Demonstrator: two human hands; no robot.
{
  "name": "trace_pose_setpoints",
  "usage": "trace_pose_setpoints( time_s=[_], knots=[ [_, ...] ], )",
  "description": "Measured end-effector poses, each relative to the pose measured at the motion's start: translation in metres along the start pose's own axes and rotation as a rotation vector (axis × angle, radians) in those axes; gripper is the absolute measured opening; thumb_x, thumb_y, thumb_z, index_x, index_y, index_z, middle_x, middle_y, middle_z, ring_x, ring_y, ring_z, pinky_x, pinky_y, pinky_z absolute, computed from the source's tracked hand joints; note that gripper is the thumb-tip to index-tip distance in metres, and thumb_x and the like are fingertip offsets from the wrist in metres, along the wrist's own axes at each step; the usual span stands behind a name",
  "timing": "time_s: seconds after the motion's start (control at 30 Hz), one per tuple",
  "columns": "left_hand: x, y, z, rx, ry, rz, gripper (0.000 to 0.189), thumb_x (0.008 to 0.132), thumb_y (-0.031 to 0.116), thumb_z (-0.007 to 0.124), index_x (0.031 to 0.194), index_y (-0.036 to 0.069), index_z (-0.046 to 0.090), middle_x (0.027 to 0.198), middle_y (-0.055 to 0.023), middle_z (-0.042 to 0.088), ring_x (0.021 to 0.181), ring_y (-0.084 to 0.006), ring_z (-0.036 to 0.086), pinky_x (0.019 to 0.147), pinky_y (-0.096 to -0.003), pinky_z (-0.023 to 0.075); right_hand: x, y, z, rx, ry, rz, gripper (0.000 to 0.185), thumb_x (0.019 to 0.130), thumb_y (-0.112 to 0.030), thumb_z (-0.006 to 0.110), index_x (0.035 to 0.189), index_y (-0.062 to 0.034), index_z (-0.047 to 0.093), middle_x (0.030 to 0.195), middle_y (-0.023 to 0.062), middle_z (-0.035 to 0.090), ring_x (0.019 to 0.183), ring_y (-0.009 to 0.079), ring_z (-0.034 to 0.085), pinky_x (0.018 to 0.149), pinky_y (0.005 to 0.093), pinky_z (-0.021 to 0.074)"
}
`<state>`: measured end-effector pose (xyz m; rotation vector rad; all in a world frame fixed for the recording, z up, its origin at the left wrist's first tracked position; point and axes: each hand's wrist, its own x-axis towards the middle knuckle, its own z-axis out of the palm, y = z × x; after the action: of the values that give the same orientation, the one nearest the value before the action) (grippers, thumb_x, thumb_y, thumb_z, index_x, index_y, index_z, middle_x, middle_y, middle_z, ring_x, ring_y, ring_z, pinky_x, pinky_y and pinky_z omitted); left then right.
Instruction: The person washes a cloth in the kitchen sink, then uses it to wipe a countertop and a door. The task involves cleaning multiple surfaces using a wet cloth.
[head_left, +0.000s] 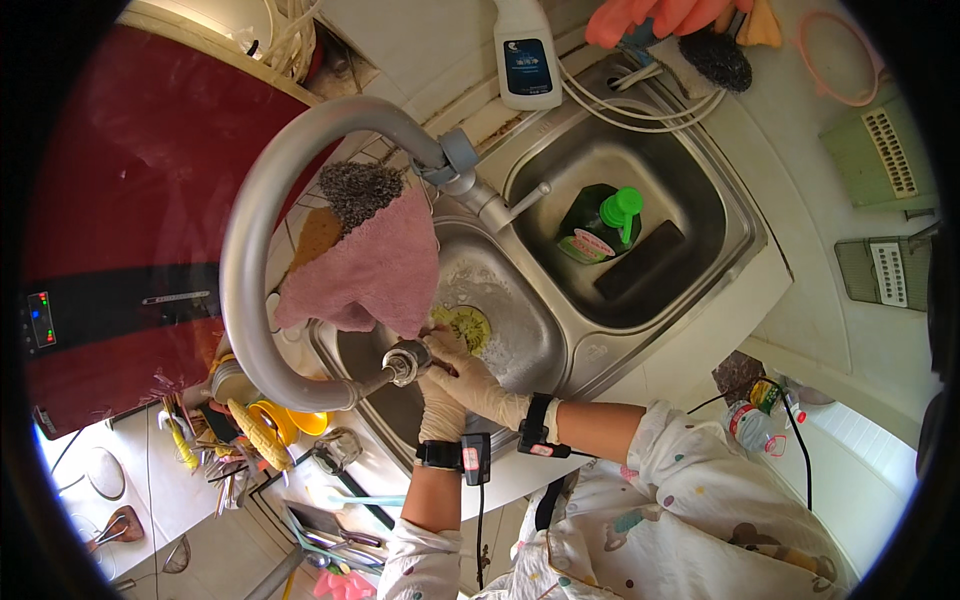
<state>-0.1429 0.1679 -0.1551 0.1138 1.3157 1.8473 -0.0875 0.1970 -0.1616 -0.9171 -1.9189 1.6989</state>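
Both hands wear thin whitish gloves and meet over the left basin (525, 322) of a stainless steel sink. My left hand (441, 409) lies beneath my right hand (480, 386) and is partly covered by it. The fingers bunch together close beside the faucet's spout head (407, 361), which hides part of them. Whether anything small is held between them cannot be made out. Just beyond the fingertips, a yellow-green drain strainer (470, 328) sits at the basin's bottom. A pink cloth (367, 262) hangs near the hands, at the basin's left.
The thick grey faucet pipe (244, 247) arches over the left side. In the right basin stand a green pump bottle (600, 225) and a dark block (640, 259). A steel wool scourer (360, 187) rests behind the cloth. A white spray bottle (527, 64) stands behind the sink.
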Motion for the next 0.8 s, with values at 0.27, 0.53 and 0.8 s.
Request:
trace_pose_setpoints(
  time_s=[0.27, 0.53, 0.8],
  knots=[
    [-0.011, -0.006, 0.008, -0.379, 0.076, -0.224, 0.037, 0.095, 0.022, 0.035, 0.129, 0.007, 0.035, 0.131, -0.0093, 0.040, 0.122, -0.0234, 0.035, 0.103, -0.0356, 0.0279, 0.032, 0.017, -0.026, 0.239, -0.051, 0.171, 0.040, 0.090, -0.022, 0.041, 0.127, -0.0065, 0.042, 0.135, 0.0146, 0.035, 0.129, 0.0278, 0.027, 0.105, 0.0334, 0.0216],
    [-0.010, 0.007, 0.007, 1.052, -0.213, 0.117, 0.043, 0.094, 0.031, 0.033, 0.130, 0.009, 0.031, 0.132, -0.0095, 0.037, 0.122, -0.0225, 0.034, 0.103, -0.0371, 0.0256, 0.026, -0.014, -0.029, 0.051, -0.049, 0.036, 0.039, 0.090, -0.023, 0.044, 0.126, -0.0080, 0.043, 0.135, 0.0154, 0.035, 0.126, 0.0287, 0.031, 0.102, 0.0333, 0.0274],
    [0.014, 0.016, -0.018, 0.167, -0.292, -0.017, 0.047, 0.095, 0.035, 0.029, 0.133, 0.008, 0.027, 0.133, -0.0086, 0.037, 0.120, -0.0203, 0.037, 0.103, -0.0344, 0.0251, 0.028, -0.028, -0.016, -0.063, -0.098, 0.021, 0.041, 0.089, -0.026, 0.044, 0.126, -0.0096, 0.041, 0.136, 0.0157, 0.030, 0.129, 0.0310, 0.024, 0.103, 0.0348, 0.0271]
  ],
)
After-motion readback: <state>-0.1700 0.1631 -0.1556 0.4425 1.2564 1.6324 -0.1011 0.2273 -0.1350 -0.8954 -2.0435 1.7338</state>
